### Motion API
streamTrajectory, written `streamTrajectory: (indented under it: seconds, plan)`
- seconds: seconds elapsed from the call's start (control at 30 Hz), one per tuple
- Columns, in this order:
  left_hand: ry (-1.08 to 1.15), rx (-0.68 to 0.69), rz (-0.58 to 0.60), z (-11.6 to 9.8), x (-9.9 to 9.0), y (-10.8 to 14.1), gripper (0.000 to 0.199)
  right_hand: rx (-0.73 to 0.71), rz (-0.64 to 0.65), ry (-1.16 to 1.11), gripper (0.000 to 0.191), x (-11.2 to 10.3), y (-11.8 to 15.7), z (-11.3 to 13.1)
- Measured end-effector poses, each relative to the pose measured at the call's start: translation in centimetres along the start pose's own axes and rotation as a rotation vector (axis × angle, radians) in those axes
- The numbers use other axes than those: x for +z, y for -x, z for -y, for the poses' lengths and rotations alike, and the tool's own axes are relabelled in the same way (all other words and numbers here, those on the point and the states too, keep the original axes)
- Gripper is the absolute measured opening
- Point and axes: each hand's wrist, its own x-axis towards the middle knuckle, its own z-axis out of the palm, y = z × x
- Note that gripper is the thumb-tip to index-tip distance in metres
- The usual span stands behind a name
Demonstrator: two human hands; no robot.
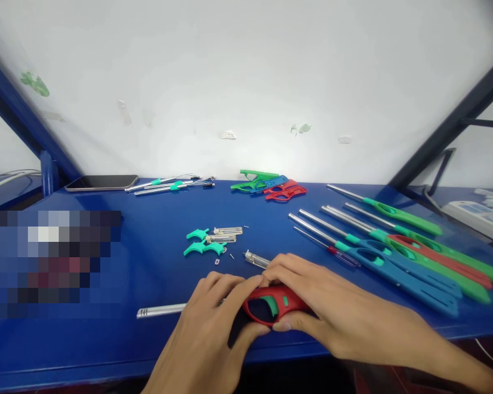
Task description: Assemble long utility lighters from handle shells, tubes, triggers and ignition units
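Observation:
A red lighter body (pixel 252 307) with a green trigger (pixel 270 305) in its oval opening is held near the table's front edge. My left hand (pixel 213 323) grips its left end, thumb below and fingers above. A silver metal tube (pixel 160 310) sticks out to the left from under that hand. My right hand (pixel 312 301) closes round the right part of the body, its thumb at the lower rim. Just behind my right fingers lies a clear fuel tank (pixel 257 259). Teal triggers (pixel 197 248), more clear tanks (pixel 229 231) and small metal bits lie farther back.
Several lighters (pixel 411 268) with long tubes lie at the right beside a red screwdriver (pixel 332 250). Coloured shell halves (pixel 285 190), tubes with wires (pixel 175 186) and a phone (pixel 102 182) lie along the back of the blue table (pixel 148 268). A pixelated patch covers the left.

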Motion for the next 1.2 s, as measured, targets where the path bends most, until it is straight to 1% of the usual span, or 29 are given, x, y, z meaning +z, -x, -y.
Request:
streamTrajectory:
  seconds: [0.1, 0.23, 0.37, 0.5, 0.67, 0.87, 1.0, 1.2]
  plan:
    - [0.028, -0.007, -0.025, -0.03, 0.0, 0.12, 0.047, -0.019, -0.022, 0.006, 0.021, 0.16, 0.03, 0.05]
    - [0.036, 0.053, -0.106, 0.33, 0.28, 0.28, 0.028, -0.046, -0.061, 0.01, 0.021, 0.54, 0.15, -0.09]
    - [0.039, 0.08, -0.137, 0.53, 0.33, 0.07, 0.02, -0.039, -0.032, 0.014, 0.013, 0.63, 0.19, -0.22]
    - [0.04, 0.073, -0.112, 0.38, 0.21, -0.06, 0.022, -0.05, -0.018, 0.014, 0.014, 0.57, 0.08, -0.37]
    - [0.008, 0.039, -0.078, 0.36, 0.28, 0.38, 0.027, -0.056, -0.04, 0.024, 0.017, 0.6, 0.06, -0.66]
    - [-0.034, 0.03, -0.087, 0.42, 0.47, 0.55, 0.03, -0.048, -0.05, 0.01, 0.017, 0.54, 0.02, -0.65]
    - [0.0, 0.009, -0.035, 0.17, 0.3, 0.27, 0.036, -0.031, -0.029, -0.003, 0.015, 0.42, 0.23, -0.58]
    - [-0.028, 0.037, -0.023, 0.19, 0.28, 0.44, 0.035, -0.011, -0.029, -0.03, 0.012, 0.3, 0.47, -0.52]
